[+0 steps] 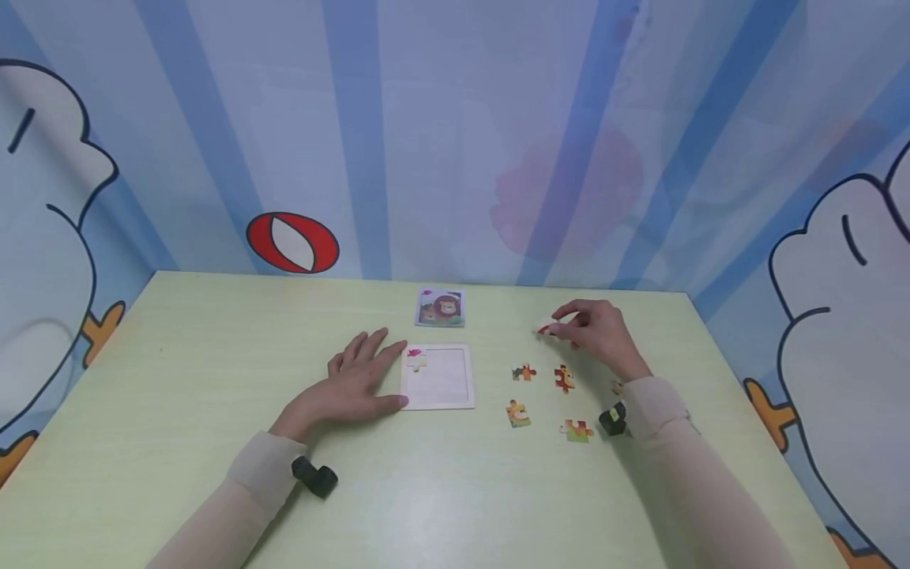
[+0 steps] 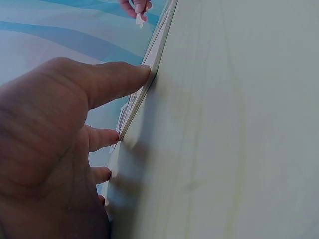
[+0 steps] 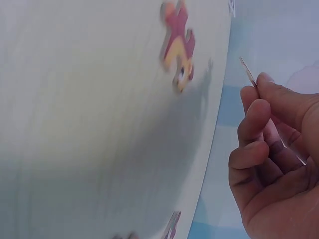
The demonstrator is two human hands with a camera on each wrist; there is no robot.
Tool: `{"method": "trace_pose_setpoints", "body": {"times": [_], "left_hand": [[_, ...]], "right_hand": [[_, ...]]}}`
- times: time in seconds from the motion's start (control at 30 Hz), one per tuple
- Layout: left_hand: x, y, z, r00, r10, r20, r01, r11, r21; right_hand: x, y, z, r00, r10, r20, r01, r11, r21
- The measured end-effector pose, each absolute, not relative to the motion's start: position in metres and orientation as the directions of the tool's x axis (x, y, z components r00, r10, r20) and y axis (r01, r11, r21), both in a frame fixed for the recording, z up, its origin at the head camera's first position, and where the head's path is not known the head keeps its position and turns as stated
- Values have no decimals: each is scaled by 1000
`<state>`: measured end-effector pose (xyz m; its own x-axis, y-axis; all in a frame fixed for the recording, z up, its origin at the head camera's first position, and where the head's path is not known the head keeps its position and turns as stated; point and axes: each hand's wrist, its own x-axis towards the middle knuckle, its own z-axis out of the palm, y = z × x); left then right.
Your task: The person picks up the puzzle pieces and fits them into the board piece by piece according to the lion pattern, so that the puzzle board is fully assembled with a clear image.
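Note:
My left hand [image 1: 353, 385] lies spread at the left side of a white puzzle frame [image 1: 449, 401], thumb and forefinger touching its edge. One puzzle piece [image 1: 416, 362] sits in the frame's upper left corner. In the right wrist view, my right hand [image 3: 279, 149] pinches a thin puzzle piece [image 3: 248, 73] between thumb and forefinger, above the table. The head view shows this piece as white with some red. Below that hand lie loose puzzle pieces, among them an orange-red one [image 1: 564, 378], a dark and orange one [image 1: 524, 372] and a green-edged one [image 1: 577, 431].
A small picture card with a lion [image 1: 440, 307] lies behind the frame. Another loose piece [image 1: 518, 414] is right of the frame, and one [image 1: 617, 387] is partly hidden by the right wrist. A patterned curtain [image 1: 455, 142] hangs along the table's back edge.

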<state>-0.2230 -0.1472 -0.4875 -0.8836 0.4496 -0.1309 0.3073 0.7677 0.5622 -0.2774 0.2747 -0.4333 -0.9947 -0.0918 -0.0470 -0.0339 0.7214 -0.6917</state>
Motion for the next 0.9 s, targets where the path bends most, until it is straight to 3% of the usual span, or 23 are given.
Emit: {"method": "trace_pose_setpoints", "body": {"times": [0.9], "left_hand": [[-215, -143, -467, -873, 466, -144, 314, 763, 565]], "right_hand": [[-269, 236, -425, -971, -202, -125, -14, 574, -819]]}}
